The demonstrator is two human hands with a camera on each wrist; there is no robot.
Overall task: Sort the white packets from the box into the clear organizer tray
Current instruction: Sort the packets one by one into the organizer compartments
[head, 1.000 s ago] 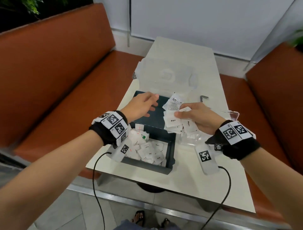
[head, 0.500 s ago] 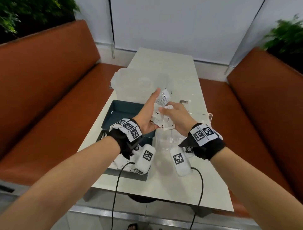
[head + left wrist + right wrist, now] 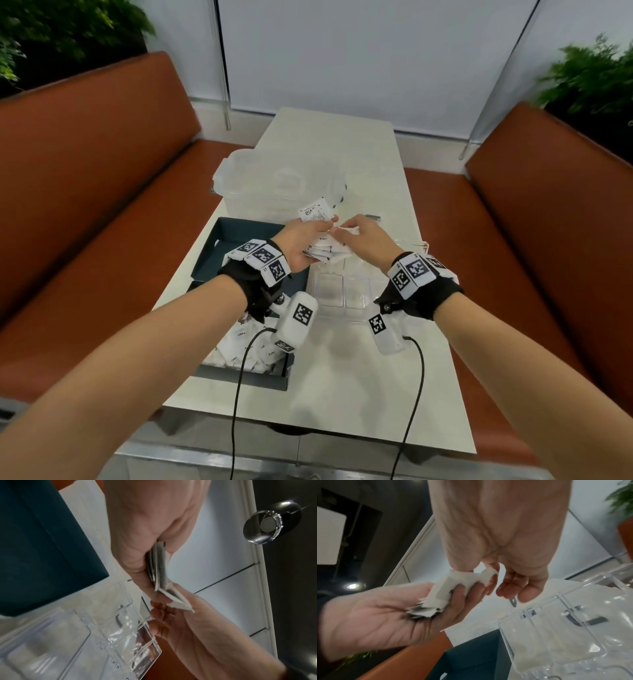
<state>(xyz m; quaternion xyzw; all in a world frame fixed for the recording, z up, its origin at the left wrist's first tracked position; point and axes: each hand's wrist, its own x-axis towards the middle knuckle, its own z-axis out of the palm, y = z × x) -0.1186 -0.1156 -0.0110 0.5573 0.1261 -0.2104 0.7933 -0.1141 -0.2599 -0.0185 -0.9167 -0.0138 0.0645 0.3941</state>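
A fanned stack of white packets (image 3: 322, 248) is gripped in my left hand (image 3: 320, 226), above the gap between the dark teal box (image 3: 239, 236) and the clear organizer tray (image 3: 342, 291). My right hand (image 3: 339, 233) pinches one white packet (image 3: 471, 578) at the stack's far end between thumb and forefinger. The left wrist view shows the stack (image 3: 158, 566) edge-on in my left hand, with the tray (image 3: 120, 635) below. More packets (image 3: 246, 349) lie in the near end of the box. The tray's near compartments look bare; my hands hide the far ones.
A clear plastic lid or bin (image 3: 281, 185) stands behind the box on the white table (image 3: 342, 394). A small metal tool (image 3: 371, 216) lies beyond my right hand. Orange benches (image 3: 85, 222) flank the table on both sides.
My left hand left the box and closed on the stack that my right hand held alone a second ago. My right hand now pinches a single packet. The head view has tilted up.
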